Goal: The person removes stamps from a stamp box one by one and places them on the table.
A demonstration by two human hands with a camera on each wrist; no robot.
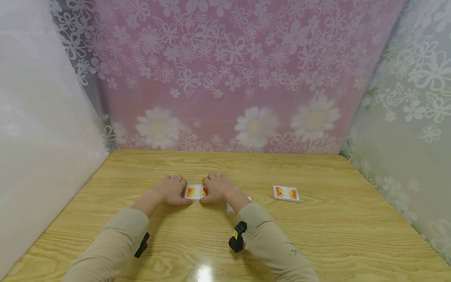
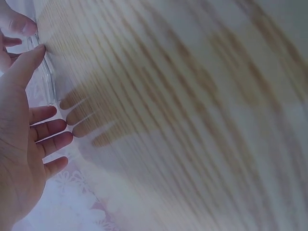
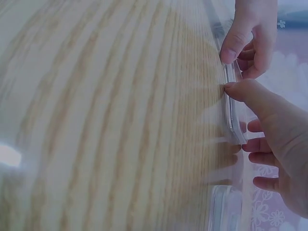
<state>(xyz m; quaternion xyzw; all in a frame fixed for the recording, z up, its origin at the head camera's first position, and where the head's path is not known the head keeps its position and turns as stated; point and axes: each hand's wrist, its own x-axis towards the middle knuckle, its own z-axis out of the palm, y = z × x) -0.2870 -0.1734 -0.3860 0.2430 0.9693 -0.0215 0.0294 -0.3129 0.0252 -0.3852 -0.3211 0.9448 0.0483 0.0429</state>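
A clear flat case with a white and orange picture card (image 1: 193,192) lies on the wooden table between both hands. My left hand (image 1: 172,190) grips its left end, thumb at the near edge. At the right end my right hand (image 1: 217,188) grips the same case and covers part of the picture. In the right wrist view, the right thumb (image 3: 236,87) touches the near edge of the clear case (image 3: 230,113), with the other fingers on the far side. The left wrist view shows the left thumb (image 2: 36,54) on the case's edge (image 2: 50,79).
A second cased card (image 1: 230,208) lies partly hidden under the right wrist. Farther right on the table (image 1: 334,235) is a third cased card (image 1: 286,193) with orange pictures. Flowered sheets (image 1: 225,78) stand behind and at the sides.
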